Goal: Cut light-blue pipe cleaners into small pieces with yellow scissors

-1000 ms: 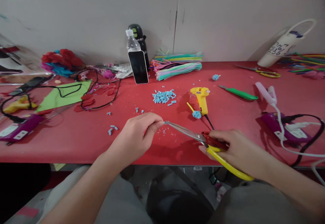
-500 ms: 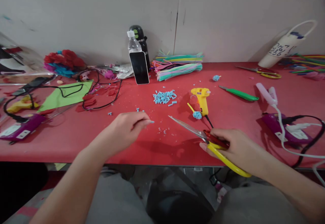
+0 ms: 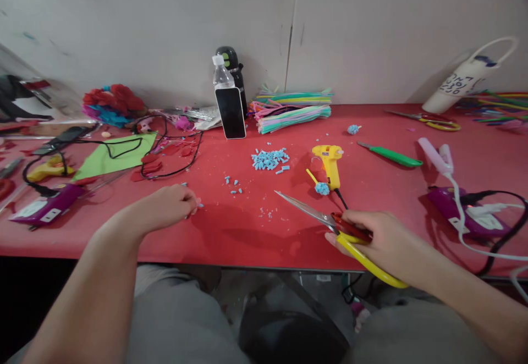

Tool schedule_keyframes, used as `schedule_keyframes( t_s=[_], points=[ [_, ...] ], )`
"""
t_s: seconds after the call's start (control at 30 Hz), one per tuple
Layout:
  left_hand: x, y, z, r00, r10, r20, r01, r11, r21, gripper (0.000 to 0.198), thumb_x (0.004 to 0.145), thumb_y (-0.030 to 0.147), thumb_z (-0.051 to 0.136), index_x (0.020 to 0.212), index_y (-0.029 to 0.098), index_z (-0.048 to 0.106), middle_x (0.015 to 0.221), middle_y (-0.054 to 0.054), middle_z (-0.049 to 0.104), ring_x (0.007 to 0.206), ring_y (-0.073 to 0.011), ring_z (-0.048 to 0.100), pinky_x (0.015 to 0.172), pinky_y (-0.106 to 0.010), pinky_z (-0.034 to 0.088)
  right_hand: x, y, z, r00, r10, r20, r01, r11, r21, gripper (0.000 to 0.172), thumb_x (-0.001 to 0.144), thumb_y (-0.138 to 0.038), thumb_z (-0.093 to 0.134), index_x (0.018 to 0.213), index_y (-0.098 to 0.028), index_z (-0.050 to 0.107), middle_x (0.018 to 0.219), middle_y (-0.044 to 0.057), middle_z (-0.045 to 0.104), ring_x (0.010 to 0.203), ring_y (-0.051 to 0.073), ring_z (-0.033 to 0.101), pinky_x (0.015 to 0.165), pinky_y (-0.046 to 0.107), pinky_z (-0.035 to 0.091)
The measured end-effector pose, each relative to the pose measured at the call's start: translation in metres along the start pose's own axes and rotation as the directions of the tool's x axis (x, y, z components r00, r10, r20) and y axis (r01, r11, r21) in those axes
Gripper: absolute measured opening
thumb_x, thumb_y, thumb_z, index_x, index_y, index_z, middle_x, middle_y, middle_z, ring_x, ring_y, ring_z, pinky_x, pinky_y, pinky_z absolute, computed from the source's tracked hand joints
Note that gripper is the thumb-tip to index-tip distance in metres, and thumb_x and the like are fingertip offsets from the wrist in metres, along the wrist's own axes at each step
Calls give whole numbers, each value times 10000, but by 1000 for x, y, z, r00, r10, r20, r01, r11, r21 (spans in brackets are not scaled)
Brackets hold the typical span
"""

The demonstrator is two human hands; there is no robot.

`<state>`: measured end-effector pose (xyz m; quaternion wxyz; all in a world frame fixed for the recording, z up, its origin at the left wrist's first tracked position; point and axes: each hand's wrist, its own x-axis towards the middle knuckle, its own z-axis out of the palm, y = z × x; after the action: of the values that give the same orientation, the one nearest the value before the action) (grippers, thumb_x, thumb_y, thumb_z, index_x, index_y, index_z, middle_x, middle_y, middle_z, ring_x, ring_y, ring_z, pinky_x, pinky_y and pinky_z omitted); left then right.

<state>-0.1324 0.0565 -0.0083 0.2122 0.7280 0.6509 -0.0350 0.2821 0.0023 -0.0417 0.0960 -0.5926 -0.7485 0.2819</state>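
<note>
My left hand (image 3: 167, 207) is held over the left part of the red table, its fingers pinched on a small blue piece (image 3: 200, 205) of what looks like cut pipe cleaner. Scissors (image 3: 307, 208) with yellow and red handles are in my right hand (image 3: 379, 235), blades nearly closed and pointing to the upper left. Beyond the blade tips lies a pile of short blue pieces (image 3: 269, 159). A few loose blue pieces (image 3: 234, 182) sit between the pile and my left hand. White crumbs (image 3: 268, 212) are scattered left of the blades.
A yellow glue gun (image 3: 330, 163) stands beside a blue cluster on a yellow stem (image 3: 322, 188). Behind are a phone (image 3: 231, 112) propped on a bottle and bundled pipe cleaners (image 3: 292, 112). A green-handled knife (image 3: 394, 156) and purple power strips (image 3: 466, 210) lie at the sides.
My left hand has moved left and slightly down, away from the scissors. More loose blue pieces now show where it was. My right hand and the scissors stay nearly still.
</note>
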Motion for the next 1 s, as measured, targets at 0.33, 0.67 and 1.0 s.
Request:
schedule_keyframes(
  t_s=[0.33,0.67,1.0],
  points=[
    [1,-4,-3,992,-123,2,123,991,-56,294,790,367,496,586,189,613,651,-41,639,641,-209,592,604,-283,401,0,2,-1,1000,-18,-10,17,999,-38,400,868,-561,541,716,-193,585,590,-35,446,549,115,334,460,217,275],
    [20,26,15,854,22,-520,-86,991,-99,314,891,438,457,783,192,619,634,3,586,578,-149,529,570,-249,362,4,6,-4,998,10,-58,-14,997,-81,363,830,-575,573,737,-225,580,606,-14,562,547,145,476,485,236,299],
    [77,97,46,841,299,-452,-343,939,-16,198,891,257,498,950,204,679,962,-66,684,801,-179,632,722,-283,481,4,-4,-2,999,5,-41,-15,970,-243,290,818,-534,597,735,-257,623,668,13,662,616,199,609,505,260,273]
  ],
)
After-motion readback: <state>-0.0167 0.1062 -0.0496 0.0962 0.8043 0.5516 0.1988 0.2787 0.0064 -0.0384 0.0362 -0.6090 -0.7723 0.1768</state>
